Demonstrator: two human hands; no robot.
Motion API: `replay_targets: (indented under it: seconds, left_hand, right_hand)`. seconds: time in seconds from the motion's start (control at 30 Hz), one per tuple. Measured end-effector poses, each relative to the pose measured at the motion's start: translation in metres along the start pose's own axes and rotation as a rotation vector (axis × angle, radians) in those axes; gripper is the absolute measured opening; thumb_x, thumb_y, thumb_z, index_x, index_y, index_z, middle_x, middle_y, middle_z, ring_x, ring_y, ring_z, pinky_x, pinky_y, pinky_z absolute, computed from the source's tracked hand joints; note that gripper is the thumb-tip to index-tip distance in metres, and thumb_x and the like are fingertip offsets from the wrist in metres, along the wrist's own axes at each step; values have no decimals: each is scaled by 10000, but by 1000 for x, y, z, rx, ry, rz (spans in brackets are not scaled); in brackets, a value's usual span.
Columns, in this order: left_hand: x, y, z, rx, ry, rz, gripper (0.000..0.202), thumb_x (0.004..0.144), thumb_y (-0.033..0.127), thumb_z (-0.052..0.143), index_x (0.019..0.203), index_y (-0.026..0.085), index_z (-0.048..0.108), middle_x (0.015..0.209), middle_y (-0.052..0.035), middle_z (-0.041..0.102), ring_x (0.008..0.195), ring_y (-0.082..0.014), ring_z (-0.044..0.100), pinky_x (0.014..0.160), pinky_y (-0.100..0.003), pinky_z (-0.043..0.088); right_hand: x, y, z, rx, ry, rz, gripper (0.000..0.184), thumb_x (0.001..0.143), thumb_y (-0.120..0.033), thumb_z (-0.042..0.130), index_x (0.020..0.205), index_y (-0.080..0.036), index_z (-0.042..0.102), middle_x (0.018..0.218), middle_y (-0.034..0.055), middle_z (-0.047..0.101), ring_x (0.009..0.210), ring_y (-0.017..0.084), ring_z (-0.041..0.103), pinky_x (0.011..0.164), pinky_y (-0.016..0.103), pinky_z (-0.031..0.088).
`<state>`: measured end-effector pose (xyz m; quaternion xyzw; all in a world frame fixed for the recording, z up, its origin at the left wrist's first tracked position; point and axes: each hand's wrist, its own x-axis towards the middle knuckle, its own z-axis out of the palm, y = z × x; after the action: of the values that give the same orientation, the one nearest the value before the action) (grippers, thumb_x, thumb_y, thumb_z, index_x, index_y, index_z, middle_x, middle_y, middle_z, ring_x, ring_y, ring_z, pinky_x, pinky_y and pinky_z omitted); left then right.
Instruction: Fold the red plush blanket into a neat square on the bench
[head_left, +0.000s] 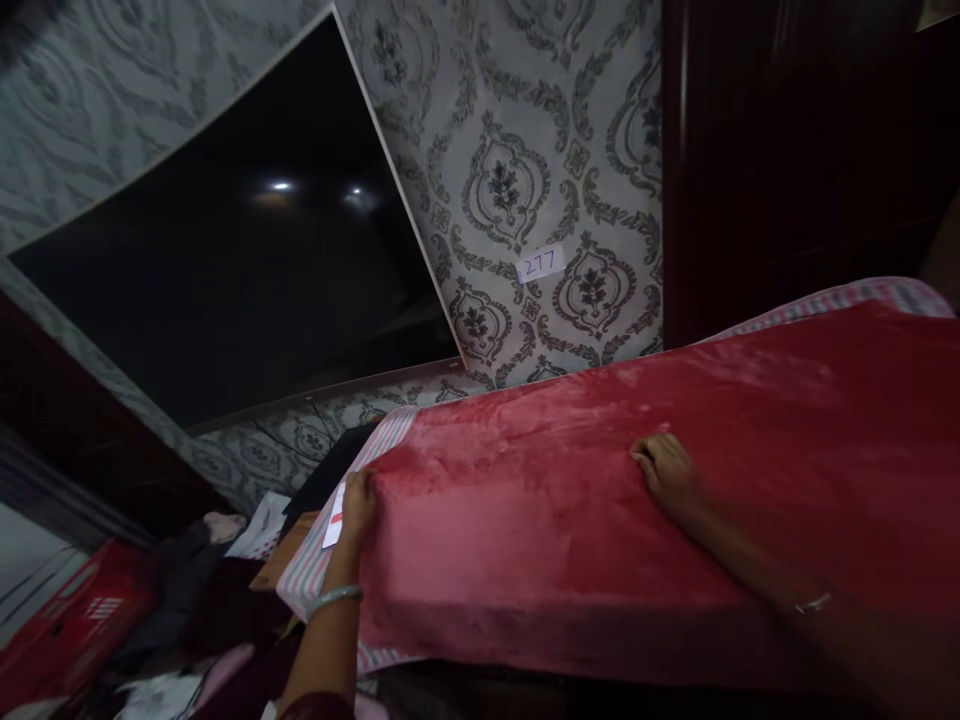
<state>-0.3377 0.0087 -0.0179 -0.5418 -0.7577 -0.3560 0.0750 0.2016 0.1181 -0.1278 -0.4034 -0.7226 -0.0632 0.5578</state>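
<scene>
A red plush blanket is spread across a long raised surface. Under it lies a striped cloth, its pink, white and grey edge showing on the left. My left hand is closed at the blanket's left edge, with the fingertips partly hidden. Right beside that hand, a flat white item with a red mark rests on the stripes. Farther right, my right hand has its fingers curled closed on the blanket, pinching the fabric.
A dark television hangs on the patterned wall behind. The wall carries a paper label reading 277. A dark wooden panel rises at the right. Lower left, a red box stands among clothes and a wooden board.
</scene>
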Motion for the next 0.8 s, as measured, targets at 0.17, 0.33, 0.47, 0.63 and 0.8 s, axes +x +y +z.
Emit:
replay_targets:
  seconds: [0.17,0.33,0.47,0.63,0.8]
  left_hand:
    - [-7,-3,-1,77,24,16,278,727,127,459,885,179,682,911,-107,683,977,-276,644,956,-432,530]
    - [-6,-3,-3,140,-46,20,295,730,119,465,880,182,712,889,-101,712,950,-267,660,927,-402,538]
    - [-5,0,-3,184,-106,18,330,750,127,455,914,165,738,902,-117,727,978,-280,665,933,-404,530]
    - [-5,6,-1,230,-131,6,384,766,123,451,1015,135,743,985,-130,738,1018,-278,665,956,-397,515]
    - [-8,7,6,271,-105,-21,382,793,107,428,1000,140,747,952,-119,750,984,-253,679,918,-350,515]
  right_hand:
    - [0,2,0,21,-25,-11,260,1004,-347,424,792,-239,529,737,56,584,736,233,526,702,374,422]
    - [1,0,-3,10,-60,5,252,998,-337,412,796,-237,526,750,64,579,753,238,520,712,375,413]
    - [1,-4,-7,-7,-101,57,207,974,-300,415,811,-233,524,785,78,591,791,245,524,744,374,416]
    - [1,-4,-8,-64,-183,115,172,944,-260,432,794,-227,510,784,87,598,791,242,520,751,361,407]
    - [0,-2,-7,-167,-305,110,171,929,-214,430,793,-209,534,808,94,614,809,235,515,748,345,379]
